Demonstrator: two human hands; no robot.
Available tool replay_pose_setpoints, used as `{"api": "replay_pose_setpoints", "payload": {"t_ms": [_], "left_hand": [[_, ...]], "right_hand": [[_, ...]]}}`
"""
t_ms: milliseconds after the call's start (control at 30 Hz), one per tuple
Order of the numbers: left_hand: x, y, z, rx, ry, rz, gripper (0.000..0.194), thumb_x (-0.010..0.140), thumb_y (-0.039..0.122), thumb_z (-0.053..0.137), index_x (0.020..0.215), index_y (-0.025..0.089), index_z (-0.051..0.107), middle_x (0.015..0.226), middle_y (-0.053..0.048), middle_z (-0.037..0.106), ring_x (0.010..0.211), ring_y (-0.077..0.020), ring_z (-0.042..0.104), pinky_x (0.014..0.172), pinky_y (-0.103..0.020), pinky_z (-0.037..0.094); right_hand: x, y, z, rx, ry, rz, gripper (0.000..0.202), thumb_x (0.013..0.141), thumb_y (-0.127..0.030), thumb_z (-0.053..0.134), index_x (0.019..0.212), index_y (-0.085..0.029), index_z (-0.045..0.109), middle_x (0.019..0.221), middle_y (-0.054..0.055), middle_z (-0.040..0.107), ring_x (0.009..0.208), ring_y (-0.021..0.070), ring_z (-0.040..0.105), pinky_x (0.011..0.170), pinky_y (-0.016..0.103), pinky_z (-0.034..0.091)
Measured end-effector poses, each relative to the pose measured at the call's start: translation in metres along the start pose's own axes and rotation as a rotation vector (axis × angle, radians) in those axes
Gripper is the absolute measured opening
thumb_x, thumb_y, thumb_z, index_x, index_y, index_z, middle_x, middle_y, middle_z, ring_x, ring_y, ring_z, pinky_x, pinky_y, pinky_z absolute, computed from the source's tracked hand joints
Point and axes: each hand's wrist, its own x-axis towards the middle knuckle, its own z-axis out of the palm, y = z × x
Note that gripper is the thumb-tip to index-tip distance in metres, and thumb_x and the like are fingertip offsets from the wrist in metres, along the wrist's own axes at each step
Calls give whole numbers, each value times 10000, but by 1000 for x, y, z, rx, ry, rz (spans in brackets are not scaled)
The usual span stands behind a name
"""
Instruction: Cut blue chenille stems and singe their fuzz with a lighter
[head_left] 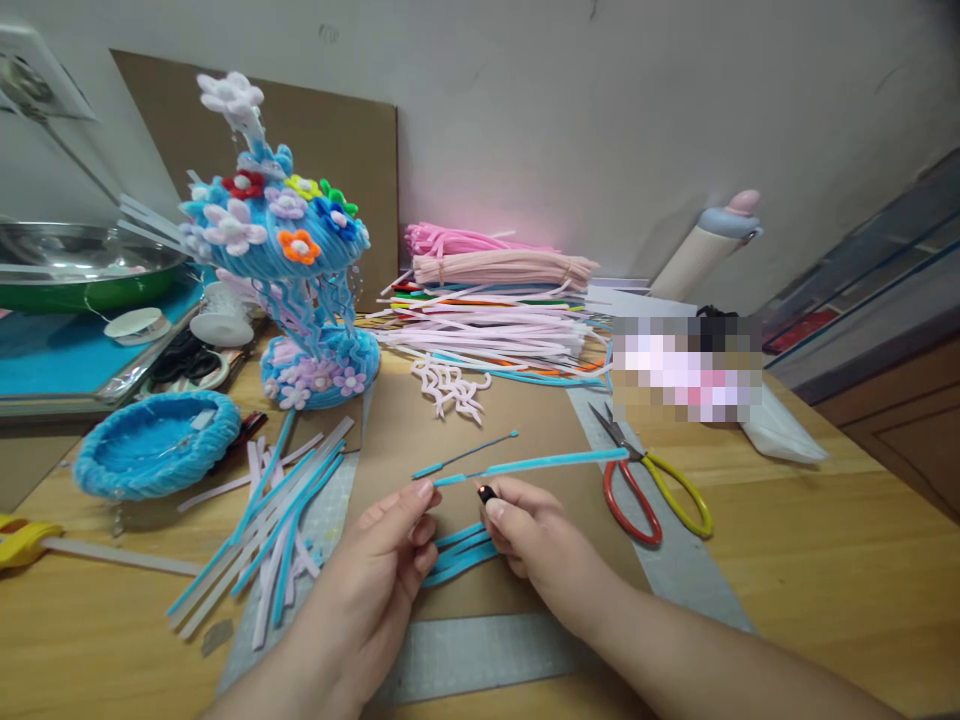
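Note:
My left hand (394, 535) pinches the short fuzzy end of a blue pipe cleaner (559, 461). Its stem looks thin and bare near that end, and the fuzzy length reaches right toward the scissors (634, 460). In the closed fingers of my right hand (544, 535) is a small black-tipped object (487, 494), close to the stem; its kind is not clear. Just beyond my hands, a second, mostly bare pipe cleaner (480, 447) with blue ends lies on the cardboard (525, 405). Several blue pipe cleaners (457, 560) lie below and between my hands.
A blue fuzzy flower-covered ornament (274, 235) stands at back left, beside a blue fuzzy bowl shape (157, 445). Cut blue and white strips (262, 530) lie left. Bundled pipe cleaners (495, 300) line the wall, with white curly pieces (450, 388) in front. A bottle (705, 245) leans at right.

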Motion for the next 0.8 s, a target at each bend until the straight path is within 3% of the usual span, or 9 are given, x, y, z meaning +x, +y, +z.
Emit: {"api": "replay_pose_setpoints", "payload": {"t_ms": [200,367,800], "left_hand": [[0,0,0,-14,3,-4,155,665,219,730,699,98,639,725,-5,532,530,-46,382,408,-162,305],[0,0,-1,-7,5,9,153,669,217,726,713,94,645,726,0,523,535,-46,388,411,-163,312],[2,1,0,-4,12,14,137,686,208,710,710,96,635,735,0,522,533,-45,386,411,-164,316]], "right_hand": [[-4,-4,2,359,-102,133,253,774,-391,468,638,-191,394,548,-71,274,469,68,190,400,208,72],[-6,-4,2,503,-142,166,289,771,-404,508,631,-171,413,587,-61,324,466,48,222,401,187,60],[-7,-5,2,609,-163,211,317,761,-421,540,622,-160,423,586,-57,327,462,40,235,391,171,63]]}}
